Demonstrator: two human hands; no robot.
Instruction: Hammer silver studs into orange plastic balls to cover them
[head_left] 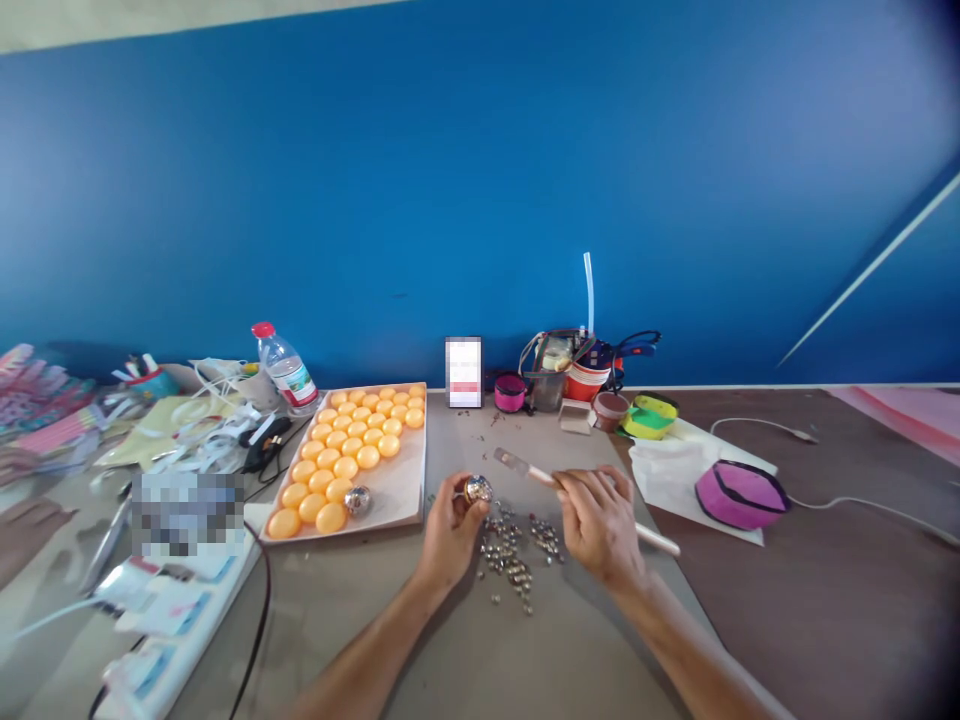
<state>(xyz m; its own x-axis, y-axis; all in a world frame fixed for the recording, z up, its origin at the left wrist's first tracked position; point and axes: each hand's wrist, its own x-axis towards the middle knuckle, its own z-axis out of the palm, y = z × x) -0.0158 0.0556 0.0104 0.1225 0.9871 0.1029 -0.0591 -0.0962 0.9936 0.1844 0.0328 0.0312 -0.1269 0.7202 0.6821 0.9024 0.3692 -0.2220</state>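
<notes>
A small ball (pixel 478 488) with a shiny silver, studded surface sits in the fingers of my left hand (pixel 450 535), which is closed around it. My right hand (pixel 600 520) grips a long white-handled flat brush (pixel 541 475). Its greyish tip points left, above and to the right of the ball, apart from it. Below and between both hands, many small silver beads (pixel 517 570) lie scattered on the grey mat (pixel 465 640). To the left stands a shallow white tray (pixel 401 490) holding rows of orange balls (pixel 345 467) and one silver-studded ball (pixel 358 500).
A water bottle (pixel 289 375), tangled white straps and a power strip (pixel 195 630) crowd the left side. Behind stand a phone (pixel 464 375) and a red cup (pixel 586 380). A purple pouch (pixel 739 495) lies right. Another person's hand (pixel 30 535) shows far left.
</notes>
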